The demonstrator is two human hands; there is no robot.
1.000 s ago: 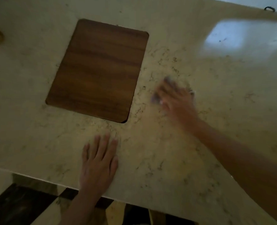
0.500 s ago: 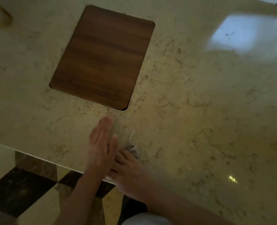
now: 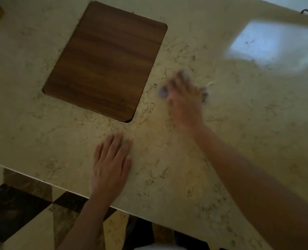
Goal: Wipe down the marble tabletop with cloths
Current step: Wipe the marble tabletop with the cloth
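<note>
Marble tabletop point(image 3: 221, 159) fills most of the view, beige with dark veining, near edge running diagonally from 9 o'clock down toward 5 o'clock; bright window glare at 2 o'clock. Checkered floor point(image 3: 19, 213) shows below the edge at 7 o'clock. Wooden board point(image 3: 104, 60), dark brown with rounded corners, lies flat on the marble at 11 o'clock, tilted relative to the frame. Right arm reaches in from 4 o'clock; right hand point(image 3: 184, 98) is motion-blurred, just beside the board's right edge, pressed down on a cloth point(image 3: 163, 92). Only bluish-grey bits of the cloth stick out at the fingertips and on the far side of the hand. Grip on it: cannot tell through the blur. Left hand point(image 3: 111, 165) lies palm-down flat on the marble at 6 o'clock, fingers extended and close together, holding nothing, near the table edge, below the board's lower corner.
</note>
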